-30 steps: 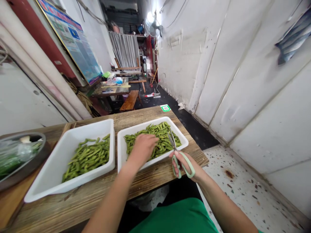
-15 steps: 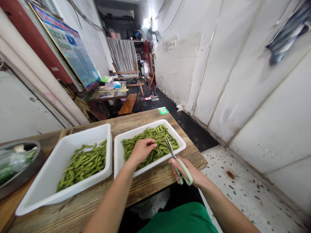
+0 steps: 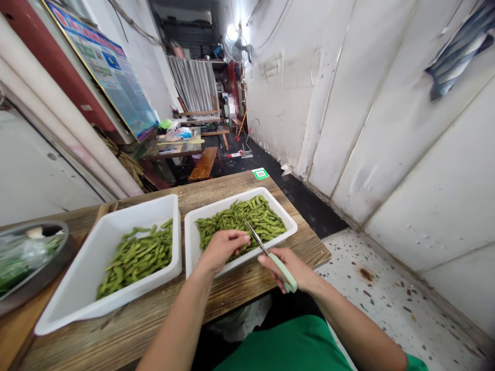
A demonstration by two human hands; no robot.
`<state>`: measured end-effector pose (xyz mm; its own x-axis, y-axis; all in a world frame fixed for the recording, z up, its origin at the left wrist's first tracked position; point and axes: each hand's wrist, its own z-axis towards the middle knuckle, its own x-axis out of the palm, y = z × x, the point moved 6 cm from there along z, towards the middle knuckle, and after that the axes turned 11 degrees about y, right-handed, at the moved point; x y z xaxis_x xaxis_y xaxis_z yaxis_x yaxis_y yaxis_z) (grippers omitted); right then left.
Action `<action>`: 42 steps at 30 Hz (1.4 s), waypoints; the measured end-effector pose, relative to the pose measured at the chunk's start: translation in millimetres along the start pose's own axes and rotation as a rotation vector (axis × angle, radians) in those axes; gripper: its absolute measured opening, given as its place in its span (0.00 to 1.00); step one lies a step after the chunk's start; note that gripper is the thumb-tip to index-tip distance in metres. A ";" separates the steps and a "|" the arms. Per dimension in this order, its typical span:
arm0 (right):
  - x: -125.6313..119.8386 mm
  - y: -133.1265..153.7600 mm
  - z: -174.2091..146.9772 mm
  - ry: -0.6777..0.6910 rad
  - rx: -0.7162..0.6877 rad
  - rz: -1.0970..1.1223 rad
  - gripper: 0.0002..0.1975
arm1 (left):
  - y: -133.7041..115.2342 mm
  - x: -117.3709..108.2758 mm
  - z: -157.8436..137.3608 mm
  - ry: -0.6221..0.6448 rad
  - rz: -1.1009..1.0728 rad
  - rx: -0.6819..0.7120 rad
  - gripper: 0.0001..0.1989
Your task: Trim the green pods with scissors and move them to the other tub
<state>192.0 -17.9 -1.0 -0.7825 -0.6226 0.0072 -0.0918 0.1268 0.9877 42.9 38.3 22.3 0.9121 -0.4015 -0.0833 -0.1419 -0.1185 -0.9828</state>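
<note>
My right hand [image 3: 284, 268] is wrapped round the pale green handles of a pair of scissors [image 3: 258, 239]. The blades point up and left, their tips close to the fingertips of my left hand [image 3: 224, 250]. That hand is pinched closed over the front of the right white tray [image 3: 193, 239], and whatever its fingers hold is hidden. A heap of green edamame pods [image 3: 255, 214] fills much of this tray. The left white tray [image 3: 73, 278] holds another pile of edamame pods [image 3: 135, 260] at its right side.
Both trays stand on a wooden table [image 3: 232, 296]. A dark round basin [image 3: 64, 257] with greens and a plastic bag sits at the far left. A green QR-code card [image 3: 260, 173] lies at the far edge. Beyond are a wooden bench [image 3: 204, 164] and a cluttered table.
The scissors have moved left, toward my left hand, and their blades and handles have drawn together. My left fingers are pinched closer together. The view has shifted slightly.
</note>
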 end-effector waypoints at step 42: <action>18.4 -21.9 7.5 0.089 0.043 0.275 0.27 | -37.1 -103.1 -88.3 -1.161 0.715 0.228 0.15</action>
<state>175.0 -26.4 -23.7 -0.7249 -0.6252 0.2892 0.0891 0.3312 0.9393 -79.9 3.9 81.9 0.4782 0.6815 -0.5539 -0.7477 -0.0149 -0.6638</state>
